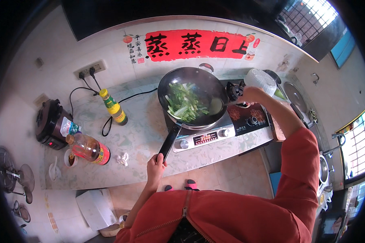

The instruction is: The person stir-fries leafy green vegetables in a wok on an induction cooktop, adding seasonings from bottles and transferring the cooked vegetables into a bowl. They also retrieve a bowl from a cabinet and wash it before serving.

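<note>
A black wok rests on an induction cooker whose display is lit. Chopped green leafy vegetables are heaped in the left and middle of it. My left hand grips the end of the wok's long black handle, which points toward me. In my right hand is the handle of a cooking turner. Its broad head lies inside the wok, right of the vegetables. The fingers of the right hand are partly blurred.
Beside the cooker is a gas burner, with a white plastic basket behind. A yellow-labelled bottle, a large sauce bottle, a white bowl, crumpled tissue and an electric cooker stand leftward. A black cable crosses the counter.
</note>
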A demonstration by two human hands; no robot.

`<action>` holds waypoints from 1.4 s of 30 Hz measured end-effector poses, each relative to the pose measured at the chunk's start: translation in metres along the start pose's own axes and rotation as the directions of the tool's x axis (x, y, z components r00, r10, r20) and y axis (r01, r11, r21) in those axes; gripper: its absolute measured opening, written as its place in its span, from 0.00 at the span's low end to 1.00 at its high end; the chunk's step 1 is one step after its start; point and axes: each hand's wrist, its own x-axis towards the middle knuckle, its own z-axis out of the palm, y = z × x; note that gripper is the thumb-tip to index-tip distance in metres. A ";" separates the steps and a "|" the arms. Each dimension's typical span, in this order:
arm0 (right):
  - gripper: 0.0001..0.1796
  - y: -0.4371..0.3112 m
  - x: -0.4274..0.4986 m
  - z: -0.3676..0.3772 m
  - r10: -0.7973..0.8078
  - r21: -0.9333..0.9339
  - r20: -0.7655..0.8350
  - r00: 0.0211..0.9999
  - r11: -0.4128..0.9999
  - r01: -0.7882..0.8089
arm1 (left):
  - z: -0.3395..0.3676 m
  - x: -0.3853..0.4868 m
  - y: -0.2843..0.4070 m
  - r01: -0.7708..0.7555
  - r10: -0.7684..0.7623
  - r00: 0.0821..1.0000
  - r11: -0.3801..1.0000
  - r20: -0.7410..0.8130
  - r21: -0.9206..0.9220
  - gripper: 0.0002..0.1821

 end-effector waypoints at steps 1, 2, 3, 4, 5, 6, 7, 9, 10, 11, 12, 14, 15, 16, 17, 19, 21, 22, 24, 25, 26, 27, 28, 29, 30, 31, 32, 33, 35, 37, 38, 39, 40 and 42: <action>0.19 0.011 0.010 0.008 0.043 0.122 0.184 0.982 0.990 -0.066 | 0.001 0.000 0.000 -0.004 0.004 1.000 1.000 -0.001 0.001 0.19; 0.21 0.019 0.021 0.017 0.062 0.227 0.365 0.929 0.962 -0.153 | 0.001 0.000 0.000 -0.008 0.008 1.000 1.000 -0.002 0.002 0.19; 0.22 0.023 0.028 0.030 0.019 0.343 0.387 0.922 0.925 -0.163 | 0.001 0.000 -0.001 -0.011 0.011 1.000 1.000 -0.006 0.005 0.19; 0.23 0.022 0.031 0.045 -0.030 0.453 0.400 0.916 0.875 -0.169 | 0.001 -0.001 0.000 -0.006 0.006 1.000 1.000 -0.008 0.009 0.19; 0.24 0.019 0.035 0.060 -0.080 0.556 0.407 0.910 0.812 -0.177 | 0.000 -0.002 0.000 -0.001 0.001 1.000 1.000 -0.010 0.013 0.19; 0.24 0.012 0.041 0.075 -0.096 0.631 0.380 0.920 0.754 -0.182 | -0.001 -0.003 0.001 0.004 -0.004 1.000 1.000 -0.011 0.020 0.19; 0.24 0.003 0.044 0.089 -0.102 0.701 0.352 0.930 0.687 -0.190 | -0.001 -0.003 0.002 0.005 -0.005 1.000 1.000 -0.009 0.028 0.19; 0.25 -0.013 0.049 0.100 -0.097 0.778 0.256 0.962 0.612 -0.145 | -0.001 -0.003 0.003 0.009 -0.008 1.000 0.999 -0.006 0.041 0.19; 0.25 -0.023 0.049 0.101 -0.087 0.787 0.186 0.979 0.610 -0.096 | -0.001 -0.002 0.002 0.006 -0.005 1.000 0.999 -0.004 0.034 0.19; 0.25 -0.030 0.050 0.103 -0.075 0.793 0.116 0.990 0.607 -0.047 | -0.001 0.000 0.001 0.003 -0.003 1.000 1.000 0.000 0.027 0.19; 0.26 -0.030 0.057 0.104 -0.021 0.737 0.021 1.000 0.676 -0.001 | -0.002 0.000 0.000 0.003 -0.003 1.000 1.000 0.009 0.028 0.19; 0.28 -0.032 0.058 0.089 -0.013 0.542 -0.091 0.996 0.838 0.061 | -0.001 -0.002 0.002 -0.005 0.005 1.000 1.000 0.016 0.009 0.19; 0.29 -0.042 0.045 0.072 -0.001 0.433 -0.131 0.991 0.900 0.058 | -0.002 -0.002 0.002 -0.007 0.007 1.000 1.000 0.013 -0.002 0.18; 0.29 -0.048 0.031 0.056 0.035 0.409 -0.097 0.995 0.912 0.008 | -0.001 -0.002 0.001 -0.009 0.009 1.000 1.000 0.012 0.000 0.18; 0.30 -0.056 0.018 0.042 0.066 0.382 -0.064 0.996 0.924 -0.037 | -0.002 -0.002 0.001 -0.009 0.009 1.000 1.000 0.005 0.000 0.18; 0.30 -0.063 0.001 0.027 0.041 0.291 -0.133 0.990 0.957 -0.001 | 0.000 -0.001 0.000 -0.019 0.019 1.000 1.000 0.000 -0.004 0.18; 0.30 -0.069 -0.009 0.024 -0.006 0.212 -0.236 0.972 0.975 0.058 | 0.001 0.000 -0.001 -0.030 0.030 1.000 1.000 -0.008 -0.008 0.18; 0.28 -0.073 -0.018 0.020 -0.061 0.185 -0.286 0.956 0.976 0.118 | 0.001 0.000 -0.002 -0.030 0.030 1.000 1.000 -0.005 0.001 0.18; 0.30 -0.076 -0.020 0.016 -0.125 0.131 -0.345 0.930 0.975 0.180 | -0.001 0.001 -0.002 -0.033 0.033 0.999 0.999 0.000 0.021 0.18; 0.32 -0.077 -0.021 0.013 -0.158 0.103 -0.374 0.914 0.972 0.210 | -0.001 0.002 -0.004 -0.037 0.037 0.999 0.999 0.009 0.012 0.18; 0.31 -0.077 -0.023 0.010 -0.175 0.075 -0.375 0.911 0.973 0.218 | -0.001 0.003 -0.006 -0.041 0.041 0.999 0.999 0.019 0.002 0.18; 0.31 -0.077 -0.024 0.005 -0.193 0.049 -0.375 0.907 0.973 0.228 | -0.001 0.003 -0.006 -0.045 0.045 0.999 0.999 0.027 -0.005 0.18; 0.31 -0.078 -0.025 0.002 -0.212 0.022 -0.374 0.903 0.971 0.237 | -0.001 0.003 -0.006 -0.047 0.047 0.999 0.999 0.025 0.002 0.18; 0.31 -0.080 -0.025 -0.001 -0.227 0.013 -0.367 0.902 0.969 0.248 | -0.002 0.003 -0.005 -0.049 0.048 0.999 0.999 0.023 0.009 0.18; 0.30 -0.082 -0.026 -0.004 -0.240 0.004 -0.360 0.902 0.966 0.259 | -0.002 0.003 -0.005 -0.051 0.051 0.998 0.999 0.022 0.017 0.19; 0.30 -0.084 -0.026 -0.006 -0.253 -0.005 -0.353 0.901 0.963 0.269 | -0.002 0.003 -0.005 -0.047 0.046 0.999 0.998 0.018 0.031 0.19; 0.30 -0.086 -0.027 -0.008 -0.245 0.011 -0.340 0.908 0.964 0.264 | -0.003 0.002 -0.005 -0.043 0.042 0.999 0.998 0.013 0.044 0.19; 0.30 -0.087 -0.027 -0.010 -0.236 0.028 -0.328 0.915 0.965 0.259 | -0.003 0.003 -0.004 -0.041 0.040 0.999 0.998 0.008 0.056 0.19; 0.29 -0.088 -0.029 -0.014 -0.221 0.048 -0.305 0.926 0.968 0.247 | -0.002 0.002 -0.003 -0.036 0.035 0.999 0.997 0.010 0.065 0.20; 0.29 -0.088 -0.031 -0.017 -0.210 0.056 -0.278 0.937 0.971 0.234 | -0.003 0.001 -0.003 -0.028 0.027 1.000 0.998 0.005 0.065 0.20; 0.26 -0.091 -0.030 -0.019 -0.213 0.064 -0.274 0.938 0.969 0.239 | -0.003 0.001 -0.002 -0.024 0.024 1.000 0.998 -0.001 0.060 0.19; 0.23 -0.094 -0.030 -0.019 -0.211 0.074 -0.265 0.941 0.968 0.239 | -0.003 0.000 -0.002 -0.018 0.018 1.000 0.998 -0.001 0.056 0.19; 0.21 -0.097 -0.030 -0.019 -0.210 0.084 -0.256 0.944 0.967 0.239 | -0.002 -0.001 0.000 -0.021 0.021 1.000 0.998 -0.003 0.055 0.19; 0.18 -0.112 -0.018 -0.009 -0.149 0.135 -0.236 0.960 0.974 0.184 | 0.000 -0.002 0.006 -0.032 0.032 0.999 0.998 0.004 0.055 0.19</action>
